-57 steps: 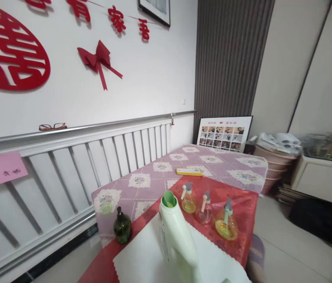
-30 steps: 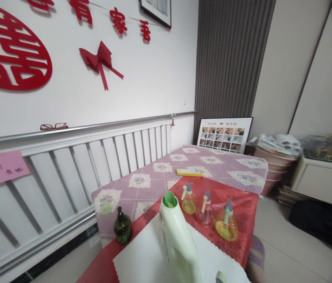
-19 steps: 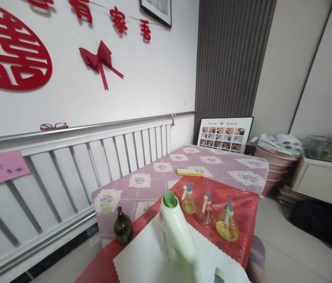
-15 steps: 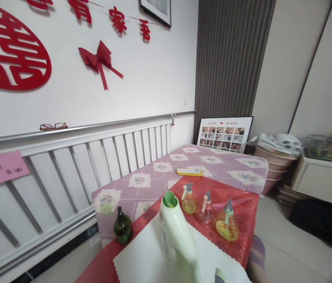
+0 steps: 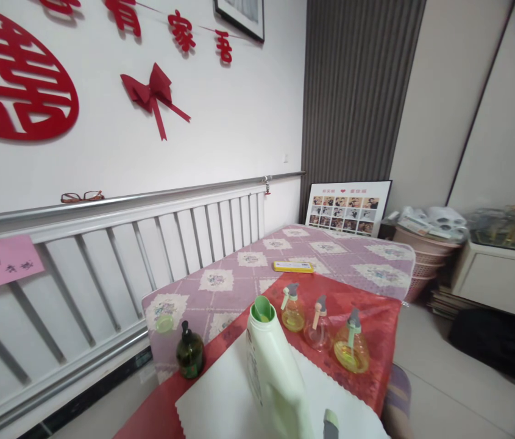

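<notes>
Neither of my hands shows in the frame. A large pale green detergent bottle [image 5: 278, 372] stands uncapped on a white scallop-edged mat [image 5: 216, 396], its green spout facing up. Beside it, at the bottom edge, the grey and green top [image 5: 331, 421] of another item pokes up; whatever holds or supports it is hidden. To the right, three clear dispenser bottles stand on red cloth [image 5: 378, 317]: one [image 5: 292, 314] with yellow liquid, a pinkish one [image 5: 318, 332], and another [image 5: 352, 350] with yellow liquid. A dark green pump bottle [image 5: 190, 353] stands at left.
A round green cap [image 5: 164, 324] and a yellow-edged flat box [image 5: 293, 267] lie on the patterned tablecloth [image 5: 248, 259]. A white radiator [image 5: 147, 244] runs along the left. Stacked baskets [image 5: 422, 262] and a white cabinet [image 5: 504, 274] stand at right.
The grey and green top at the bottom edge has shifted left and slightly up, closer to the detergent bottle. The other things stay in place; the view has barely moved.
</notes>
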The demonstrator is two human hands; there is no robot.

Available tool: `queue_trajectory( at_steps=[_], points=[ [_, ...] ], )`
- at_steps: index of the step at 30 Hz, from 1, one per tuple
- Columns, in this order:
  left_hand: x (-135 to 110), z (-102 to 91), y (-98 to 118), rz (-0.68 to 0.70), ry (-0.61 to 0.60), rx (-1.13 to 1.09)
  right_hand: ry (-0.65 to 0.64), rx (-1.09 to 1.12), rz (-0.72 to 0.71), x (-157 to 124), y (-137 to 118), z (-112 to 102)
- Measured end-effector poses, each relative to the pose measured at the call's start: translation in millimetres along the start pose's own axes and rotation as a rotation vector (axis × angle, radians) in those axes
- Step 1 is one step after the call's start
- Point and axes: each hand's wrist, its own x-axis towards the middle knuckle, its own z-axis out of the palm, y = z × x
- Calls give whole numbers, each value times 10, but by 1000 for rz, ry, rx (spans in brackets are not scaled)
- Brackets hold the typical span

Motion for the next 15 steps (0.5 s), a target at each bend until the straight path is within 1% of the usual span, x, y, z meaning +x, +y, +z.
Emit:
queue_trajectory(
  at_steps=[4, 7, 10, 12, 15],
  points=[
    [81, 56, 23, 11, 72, -1, 45, -12, 38, 2, -22, 86],
    [117, 106, 25, 17, 111, 0, 55, -15, 37, 14, -10, 82],
    [112, 129, 13, 25, 149, -9, 37, -8, 26, 24, 6, 52],
    [93, 110, 9, 22, 152, -20, 19, -1, 20, 36, 22, 29],
    [48, 45, 11, -15, 88, -54, 3, 8, 23, 70, 72, 28]
  ],
)
